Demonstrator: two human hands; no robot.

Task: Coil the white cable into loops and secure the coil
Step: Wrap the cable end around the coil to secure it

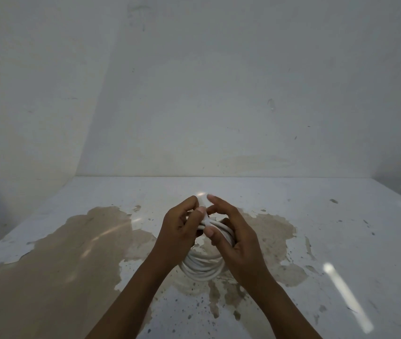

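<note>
- Bare pale walls close in a corner, and below them sits a white worktop (317, 228) with big tan patches where the coating has peeled away.
- Both hands meet above the middle of it, holding the white cable (203, 266), already gathered into a bundle of several round loops that hangs below the fingers.
- Left hand (180, 228) is closed on the top of the bundle, thumb pressed over the strands.
- Right hand (233, 231) curls around the far side of the loops, thumb pinching a short white piece at the crossing point; the index finger sticks out free above.
- That short piece, right between the two thumbs, looks like the cable's end or a wrap being worked around the bundle; too small to say which.
- Judging by the even, rounded loops, the cable seems light and fairly springy, so it will likely want to fan open if the pinch slackens.
- Its smooth jacket looks slippery, so strands could slide past one another.
- Best hold, I'd say, is right where the grip sits now: at the top, all strands gathered together.
- Coiling looks finished; securing seems to be the step in hand.
</note>
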